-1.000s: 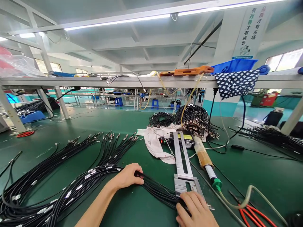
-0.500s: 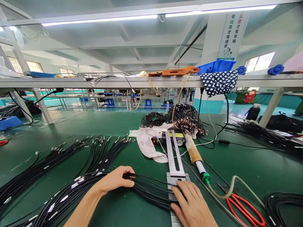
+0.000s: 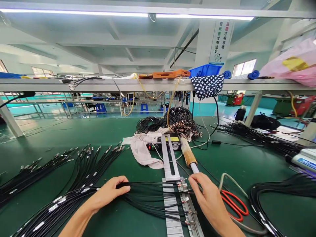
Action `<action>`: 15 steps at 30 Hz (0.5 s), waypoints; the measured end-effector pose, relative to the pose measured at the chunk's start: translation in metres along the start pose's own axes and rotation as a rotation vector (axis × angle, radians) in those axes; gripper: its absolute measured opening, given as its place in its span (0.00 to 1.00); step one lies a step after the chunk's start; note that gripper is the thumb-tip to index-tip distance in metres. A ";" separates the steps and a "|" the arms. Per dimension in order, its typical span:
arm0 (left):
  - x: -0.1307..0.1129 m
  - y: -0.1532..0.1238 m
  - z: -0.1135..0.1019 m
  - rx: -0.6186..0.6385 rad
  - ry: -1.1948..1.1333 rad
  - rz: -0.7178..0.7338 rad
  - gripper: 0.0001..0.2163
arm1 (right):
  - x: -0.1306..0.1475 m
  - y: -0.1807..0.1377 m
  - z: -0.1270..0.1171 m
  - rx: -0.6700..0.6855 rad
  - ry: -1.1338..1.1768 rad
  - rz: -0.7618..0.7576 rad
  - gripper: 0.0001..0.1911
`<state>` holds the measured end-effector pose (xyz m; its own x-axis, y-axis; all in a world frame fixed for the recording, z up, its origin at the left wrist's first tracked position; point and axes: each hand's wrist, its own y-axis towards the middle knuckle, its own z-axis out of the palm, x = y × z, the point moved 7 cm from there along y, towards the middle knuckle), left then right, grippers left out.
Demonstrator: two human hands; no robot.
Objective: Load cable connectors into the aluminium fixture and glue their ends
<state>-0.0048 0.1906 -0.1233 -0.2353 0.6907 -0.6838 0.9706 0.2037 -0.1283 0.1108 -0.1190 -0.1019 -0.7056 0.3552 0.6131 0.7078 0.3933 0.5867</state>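
Note:
My left hand (image 3: 108, 194) is closed over a bundle of thin black cables (image 3: 145, 197) on the green table. The cables fan out rightwards across a flat metal jig (image 3: 172, 210), where their metal connector ends (image 3: 185, 199) lie in a row. My right hand (image 3: 208, 199) is above the jig's right side, its fingertips pinched at one connector end near the jig's top. The hand partly hides a pen-like tool with a brown wrapped handle (image 3: 188, 154).
More black cables lie fanned at the left (image 3: 81, 161), coiled at the back (image 3: 177, 121) and piled at the right (image 3: 276, 194). Red-handled scissors (image 3: 234, 205) lie beside my right hand. A cloth (image 3: 142, 151), a small black box (image 3: 163, 144) and an overhead shelf (image 3: 98, 85) are behind.
The view has swung to the right. My right hand lifted off the cable ends on the jig and moved to a connector at its top; the cable ends now lie spread across the jig.

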 end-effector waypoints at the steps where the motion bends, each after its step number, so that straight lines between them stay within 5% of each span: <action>1: 0.001 0.001 0.000 -0.004 0.017 0.002 0.18 | -0.002 0.000 0.003 0.017 -0.004 0.009 0.15; 10: -0.008 -0.010 0.006 0.111 0.117 -0.019 0.20 | -0.021 0.001 0.010 0.060 -0.050 0.107 0.16; 15: -0.010 -0.009 0.009 0.087 0.225 0.000 0.08 | -0.024 0.002 0.008 0.087 -0.026 0.140 0.16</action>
<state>-0.0109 0.1756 -0.1221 -0.2316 0.8299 -0.5075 0.9689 0.1501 -0.1966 0.1290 -0.1202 -0.1201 -0.6015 0.4331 0.6713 0.7947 0.4099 0.4477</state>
